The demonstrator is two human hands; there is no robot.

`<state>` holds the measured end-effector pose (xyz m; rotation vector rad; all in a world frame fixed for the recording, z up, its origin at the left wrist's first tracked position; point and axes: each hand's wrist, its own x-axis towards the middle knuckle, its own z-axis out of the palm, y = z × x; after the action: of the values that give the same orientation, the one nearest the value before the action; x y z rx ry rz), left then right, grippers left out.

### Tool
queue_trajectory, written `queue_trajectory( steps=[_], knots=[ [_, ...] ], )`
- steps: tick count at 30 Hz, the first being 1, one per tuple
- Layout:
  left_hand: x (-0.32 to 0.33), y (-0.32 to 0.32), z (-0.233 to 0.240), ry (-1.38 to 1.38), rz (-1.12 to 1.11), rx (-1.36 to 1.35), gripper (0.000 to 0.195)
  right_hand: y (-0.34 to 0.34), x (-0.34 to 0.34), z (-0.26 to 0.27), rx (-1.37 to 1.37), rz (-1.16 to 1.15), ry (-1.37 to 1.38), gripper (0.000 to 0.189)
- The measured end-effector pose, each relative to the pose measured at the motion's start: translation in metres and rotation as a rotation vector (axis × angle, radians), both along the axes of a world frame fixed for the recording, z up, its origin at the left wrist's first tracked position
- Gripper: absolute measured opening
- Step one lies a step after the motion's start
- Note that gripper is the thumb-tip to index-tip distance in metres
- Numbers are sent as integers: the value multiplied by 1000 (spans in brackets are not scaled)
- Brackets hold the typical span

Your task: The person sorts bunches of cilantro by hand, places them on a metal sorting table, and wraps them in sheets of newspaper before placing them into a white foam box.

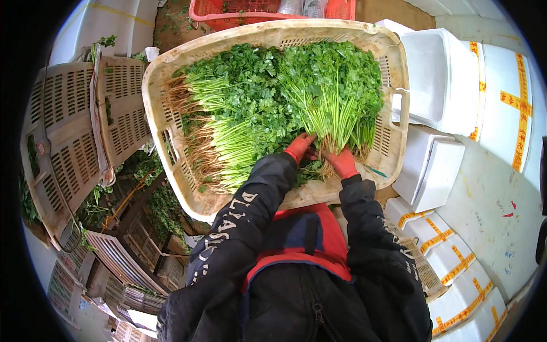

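Observation:
A large cream plastic crate (273, 32) with slotted walls lies before me. Coriander-like herbs (233, 141) fill its left side in stacked rows, brown roots to the left and leaves towards the middle. On the right, a loose bunch (335, 115) of the same herb fans out, leaves away from me and roots towards me. My right hand (343, 162), in a red glove, grips this bunch at the base of its stems. Also red-gloved, my left hand (301, 147) is at the left of the roots, fingers pointing towards them; its fingertips are partly hidden.
A thin green strip (376, 171) lies on the crate floor at right. Beyond the crate is a red plastic crate (256, 19). White foam boxes (463, 265), several with yellow printed tape, stand at right. Slotted crates (124, 111) and a dark frame (124, 256) stand at left.

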<state>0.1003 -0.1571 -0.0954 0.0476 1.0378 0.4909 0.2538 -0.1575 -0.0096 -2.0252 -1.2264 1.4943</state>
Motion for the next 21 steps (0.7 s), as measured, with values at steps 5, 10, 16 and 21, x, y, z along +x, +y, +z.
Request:
queue_trajectory(
  steps=[5,10,16,21],
  knots=[
    [18,-8,-21,50,181,-99,52,-2,9,-27,-32,244,-379,59],
    [17,1,-22,-28,64,5,55,-1,18,-50,-186,-135,341,46],
    [-11,42,25,172,-472,265,64,20,56,-31,-566,-273,698,37],
    [-9,38,74,83,-169,318,76,48,48,20,-471,-196,562,38]
  ],
)
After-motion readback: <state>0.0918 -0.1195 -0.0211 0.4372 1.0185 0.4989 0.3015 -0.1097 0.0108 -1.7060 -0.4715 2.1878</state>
